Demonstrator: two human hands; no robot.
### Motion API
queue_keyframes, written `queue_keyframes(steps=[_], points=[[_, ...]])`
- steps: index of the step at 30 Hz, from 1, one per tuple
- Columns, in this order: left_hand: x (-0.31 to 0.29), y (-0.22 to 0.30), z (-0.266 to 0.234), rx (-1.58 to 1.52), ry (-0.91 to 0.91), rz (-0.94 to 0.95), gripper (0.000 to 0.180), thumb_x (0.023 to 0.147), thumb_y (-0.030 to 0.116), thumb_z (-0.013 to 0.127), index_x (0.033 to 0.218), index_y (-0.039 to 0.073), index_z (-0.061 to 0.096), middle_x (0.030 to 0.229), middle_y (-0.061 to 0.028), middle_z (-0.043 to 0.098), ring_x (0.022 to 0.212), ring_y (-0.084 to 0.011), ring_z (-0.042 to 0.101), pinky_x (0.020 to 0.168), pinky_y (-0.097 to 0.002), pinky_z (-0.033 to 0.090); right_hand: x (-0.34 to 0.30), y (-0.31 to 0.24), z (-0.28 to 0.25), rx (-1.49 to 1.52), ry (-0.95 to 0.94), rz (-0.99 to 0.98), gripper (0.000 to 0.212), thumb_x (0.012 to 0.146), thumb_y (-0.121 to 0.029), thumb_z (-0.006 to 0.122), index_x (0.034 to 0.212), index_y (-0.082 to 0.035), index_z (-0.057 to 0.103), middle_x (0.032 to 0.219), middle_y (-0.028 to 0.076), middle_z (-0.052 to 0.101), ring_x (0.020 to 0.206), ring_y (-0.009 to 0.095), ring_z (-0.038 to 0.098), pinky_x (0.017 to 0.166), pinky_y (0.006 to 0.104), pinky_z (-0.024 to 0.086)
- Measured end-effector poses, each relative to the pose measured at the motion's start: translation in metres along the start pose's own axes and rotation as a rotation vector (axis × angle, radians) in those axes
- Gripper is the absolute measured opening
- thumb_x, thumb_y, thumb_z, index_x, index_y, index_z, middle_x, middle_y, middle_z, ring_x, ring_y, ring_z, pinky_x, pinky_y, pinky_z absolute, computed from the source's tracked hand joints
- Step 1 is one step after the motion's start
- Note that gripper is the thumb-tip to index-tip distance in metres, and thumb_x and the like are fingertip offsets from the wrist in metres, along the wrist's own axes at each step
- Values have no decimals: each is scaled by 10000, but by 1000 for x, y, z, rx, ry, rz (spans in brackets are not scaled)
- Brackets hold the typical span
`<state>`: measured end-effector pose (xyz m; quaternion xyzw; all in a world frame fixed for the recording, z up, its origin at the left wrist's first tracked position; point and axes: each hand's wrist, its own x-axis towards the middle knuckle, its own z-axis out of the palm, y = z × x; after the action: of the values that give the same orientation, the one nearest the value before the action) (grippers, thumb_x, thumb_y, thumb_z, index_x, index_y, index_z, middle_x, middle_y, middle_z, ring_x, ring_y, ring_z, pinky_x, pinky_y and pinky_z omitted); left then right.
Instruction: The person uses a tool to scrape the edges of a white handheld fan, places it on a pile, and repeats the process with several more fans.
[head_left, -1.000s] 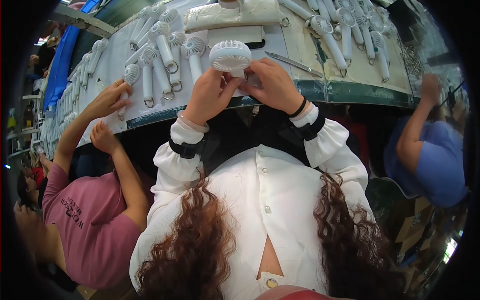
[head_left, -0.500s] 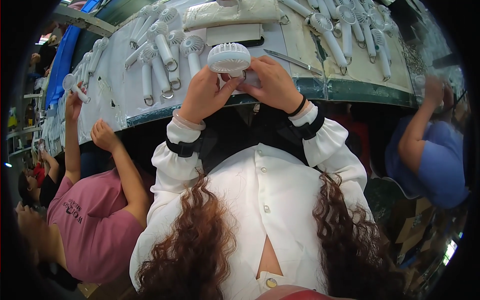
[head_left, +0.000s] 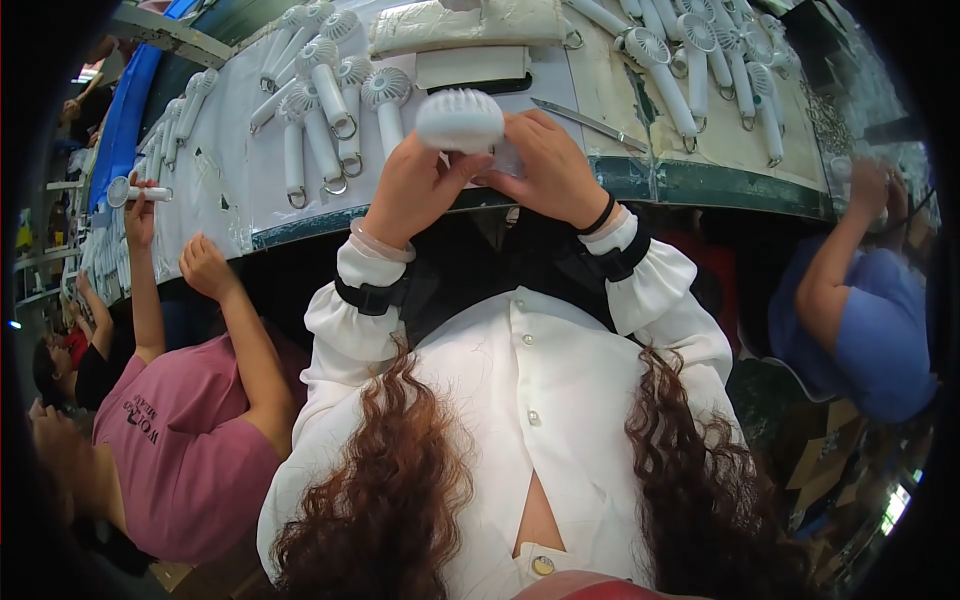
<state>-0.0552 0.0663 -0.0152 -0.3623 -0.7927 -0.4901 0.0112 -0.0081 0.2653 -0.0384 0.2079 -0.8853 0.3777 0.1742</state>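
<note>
Between my hands, at the table's edge, is a white handheld fan (head_left: 459, 121), its round head upward and slightly blurred. My left hand (head_left: 420, 190) is closed around it from the left, its thumb just below the head. From the other side my right hand (head_left: 553, 172) grips the fan too, thumb and bent fingers beneath the head. My hands hide most of the handle. Left of them lie several white fans (head_left: 322, 85) with metal rings at their handle ends. Beyond my right hand rests a thin metal blade tool (head_left: 588, 124).
More ringed fans (head_left: 668, 85) cover the right part of the table (head_left: 735, 184). A worn, pale padded block (head_left: 465, 27) and a dark flat object (head_left: 513, 84) lie ahead. A co-worker in pink (head_left: 195, 440) holds a fan at left; another in blue (head_left: 850, 310) works at right.
The fan head between my hands has tilted and blurred, its grille slots less distinct. My hands stay nearly in place. The co-worker at left has turned their fan level.
</note>
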Motion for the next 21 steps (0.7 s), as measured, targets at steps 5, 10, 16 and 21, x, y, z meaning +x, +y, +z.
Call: queue_keyframes(steps=[5, 10, 16, 21], points=[[17, 7, -3, 100, -43, -151, 338, 893, 252, 742, 1092, 15, 607, 863, -120, 663, 714, -252, 644, 654, -348, 514, -2, 2, 1, 14, 15, -17, 783, 732, -201, 814, 1412, -50, 458, 1148, 117, 657, 1046, 336, 593, 922, 409, 485], [26, 8, 1, 49, -80, -208, 358, 893, 263, 741, 1078, -7, 596, 832, -125, 659, 702, -246, 641, 654, -347, 513, -1, 1, 0, 23, 50, -3, 779, 716, -213, 832, 1381, -29, 469, 1135, 133, 654, 1044, 338, 594, 910, 418, 489], [7, 11, 6, 101, -38, -194, 360, 896, 281, 740, 1058, -7, 599, 823, -119, 654, 699, -228, 635, 647, -340, 509, -1, 1, 2, -1, 44, -1, 644, 730, -226, 823, 1269, -29, 532, 1122, 134, 652, 1040, 348, 592, 900, 422, 492], [4, 9, 3, 75, -103, -210, 368, 895, 306, 745, 1061, 6, 612, 806, -98, 638, 677, -208, 604, 633, -324, 495, 0, -3, -2, 1, 27, 18, 544, 745, -233, 808, 1193, -36, 572, 1109, 142, 649, 1046, 355, 590, 897, 424, 493]])
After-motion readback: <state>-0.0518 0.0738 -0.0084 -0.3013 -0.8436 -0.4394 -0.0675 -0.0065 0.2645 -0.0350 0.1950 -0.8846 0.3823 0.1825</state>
